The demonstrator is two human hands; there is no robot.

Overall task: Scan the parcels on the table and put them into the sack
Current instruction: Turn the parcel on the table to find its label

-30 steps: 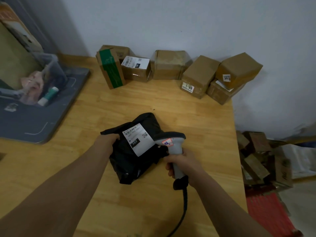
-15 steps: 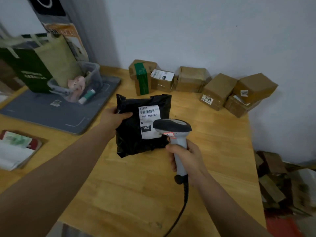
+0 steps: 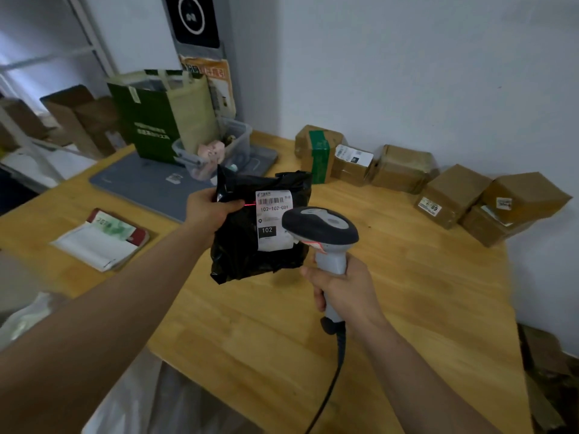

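Sack (image 3: 138,399), pale and crumpled, lies below the near edge of the worktop (image 3: 407,324) on the left, likely kept there so a scanned parcel can drop straight in. Whether its mouth is open I cannot tell.

Above the worktop the right hand (image 3: 341,292) is wrapped firmly round the grip of a grey barcode scanner (image 3: 319,228), whose black cable (image 3: 329,393) trails toward the near edge. The scanner's head points away from the person at the parcel.

The left hand (image 3: 208,209) pinches the upper left edge of a black poly-bag parcel (image 3: 244,258) and holds it lifted clear of the worktop, with its white label (image 3: 274,219) facing the scanner. A red laser line (image 3: 247,204) falls across the bag and onto the barcode at the top of the label, so the scan seems to be under way. The bag hangs limp, and the label needs to stay flat to read.

Further left lie a booklet with papers (image 3: 100,242) and a grey mat (image 3: 141,186) carrying a clear tub (image 3: 241,142) and a green bag (image 3: 150,123). Along the far wall, cardboard parcels (image 3: 404,169) wait in a row, apparently unscanned.
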